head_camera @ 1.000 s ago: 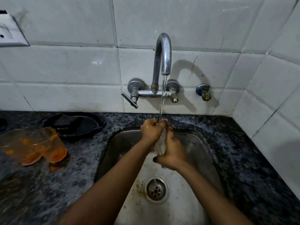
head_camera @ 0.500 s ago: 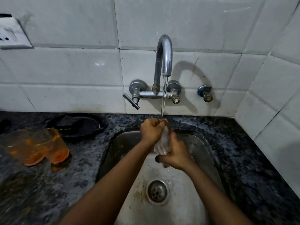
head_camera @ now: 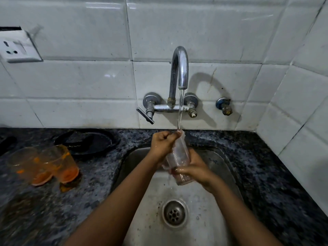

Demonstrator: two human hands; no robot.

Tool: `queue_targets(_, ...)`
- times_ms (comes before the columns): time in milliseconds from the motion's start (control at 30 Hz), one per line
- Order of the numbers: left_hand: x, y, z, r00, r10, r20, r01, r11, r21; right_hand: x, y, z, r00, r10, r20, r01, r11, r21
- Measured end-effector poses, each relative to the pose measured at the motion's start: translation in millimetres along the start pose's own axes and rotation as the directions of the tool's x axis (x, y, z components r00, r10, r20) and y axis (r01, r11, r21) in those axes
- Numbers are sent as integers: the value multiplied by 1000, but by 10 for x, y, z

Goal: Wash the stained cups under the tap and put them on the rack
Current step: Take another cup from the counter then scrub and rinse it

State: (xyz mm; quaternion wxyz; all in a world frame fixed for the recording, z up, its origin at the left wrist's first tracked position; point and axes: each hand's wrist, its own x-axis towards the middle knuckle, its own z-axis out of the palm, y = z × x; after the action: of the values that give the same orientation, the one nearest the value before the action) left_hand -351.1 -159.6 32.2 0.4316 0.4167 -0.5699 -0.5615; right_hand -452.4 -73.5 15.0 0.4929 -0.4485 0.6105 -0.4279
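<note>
A clear cup [head_camera: 178, 157] is held tilted over the steel sink [head_camera: 220, 167], its mouth up under the running tap [head_camera: 180, 68]. My right hand [head_camera: 196, 170] grips the cup's lower body from the right. My left hand [head_camera: 162, 142] is curled at the cup's rim, fingers pinching its edge where the water lands. Two cups stained orange, one on the left [head_camera: 23, 164] and one to its right [head_camera: 61, 162], stand on the dark counter to the left of the sink.
A black round plate [head_camera: 88, 141] lies on the speckled granite counter [head_camera: 266, 166] behind the stained cups. The drain [head_camera: 174, 213] sits mid-sink. A wall socket [head_camera: 16, 47] is at upper left. White tiled walls close off the back and right.
My right hand has slid lower on the cup, so more of the clear cup shows between my hands. My left hand stays at the rim under the water.
</note>
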Motion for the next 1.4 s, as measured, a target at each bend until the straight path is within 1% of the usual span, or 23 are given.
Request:
queue_targets(67, -23, 14, -20, 998, -52, 27, 56, 975, -216, -30, 51, -69, 984, 53, 171, -125, 890, 439)
queue_targets(133, -5, 27, -11, 996, -62, 70, 71, 987, -142, -38, 30, -40, 984, 90, 157, -149, 893, 424)
queue_targets(200, 16, 82, 32, 990, -66, 124, 52, 992, 114, -40, -21, 60, 993, 100, -65, -100, 995, 7)
queue_targets(267, 24, 136, 87, 995, -71, 74, 45, 949, 313, -16, -54, 121, 955, -94, -281, -102, 786, -609)
queue_targets(300, 25, 143, 104, 998, -56, 24, 45, 946, 322, -20, -68, 146, 935, -198, -293, -89, 670, -737)
queue_targets(333, 22, 132, 105, 999, -35, -9, 36, 963, 266, -17, -62, 142, 941, -206, -269, -65, 668, -741)
queue_targets(367, 24, 124, 99, 999, -27, -31, 32, 985, 170, -12, -69, 97, 965, -134, -224, -28, 800, -599)
queue_targets(433, 8, 108, 66, 996, -83, -41, 78, 991, -110, -45, -108, -20, 999, 41, -11, -41, 999, -9)
queue_targets(467, -8, 121, 48, 993, -115, -18, 108, 968, -227, -73, -99, -55, 991, 83, 102, -104, 971, 214)
queue_targets(533, -1, 130, 22, 992, -127, 13, 126, 961, -246, -83, -76, -94, 979, 114, 168, -169, 916, 363)
queue_targets(600, 47, 145, 15, 994, -99, 35, 101, 992, -77, -79, -101, -12, 993, 112, 34, -117, 972, 204)
queue_targets(633, 58, 168, 27, 994, -92, 52, 91, 996, 23, -74, -121, 44, 992, 84, -89, -88, 995, -36)
queue_targets(700, 62, 202, 74, 994, -95, 50, 84, 979, 184, -57, -147, 135, 939, -137, -314, -102, 762, -639)
queue_targets(733, 66, 199, 93, 997, -80, 10, 75, 970, 232, -50, -129, 156, 909, -250, -333, -111, 625, -772)
queue_targets(800, 70, 181, 112, 999, -10, -54, 24, 964, 263, -15, -89, 102, 927, -235, -291, -52, 687, -724)
queue_targets(867, 48, 191, 107, 1000, 24, 20, -28, 967, 252, 7, -116, -33, 987, -31, -158, -26, 938, -345)
queue_targets(933, 21, 216, 89, 990, 42, 133, -75, 964, 255, 40, -109, -141, 998, 60, -11, -61, 993, -103)
queue_targets(1033, 20, 292, 14, 927, 167, 337, -280, 905, 321, 138, -124, -226, 997, -39, -74, 20, 971, -239)
queue_targets(1133, 24, 330, -132, 728, 180, 661, -560, 712, 423, 264, -149, -272, 969, -124, -213, 15, 892, -452)
queue_targets(1200, 43, 325, -186, 566, -76, 821, -699, 484, 526, 290, -206, -262, 937, -257, -239, -1, 679, -734)
queue_targets(1233, 61, 310, -193, 524, -219, 823, -775, 277, 567, 298, -220, -241, 922, -330, -204, 15, 555, -832)
queue_targets(1333, 113, 284, -95, 562, -240, 792, -807, -371, 460, 347, -204, -219, 876, -469, -108, 121, 431, -894)
queue_targets(1400, 113, 252, 32, 646, -235, 726, -732, -460, 502, 388, -209, -262, 857, -505, -108, 148, 440, -886)
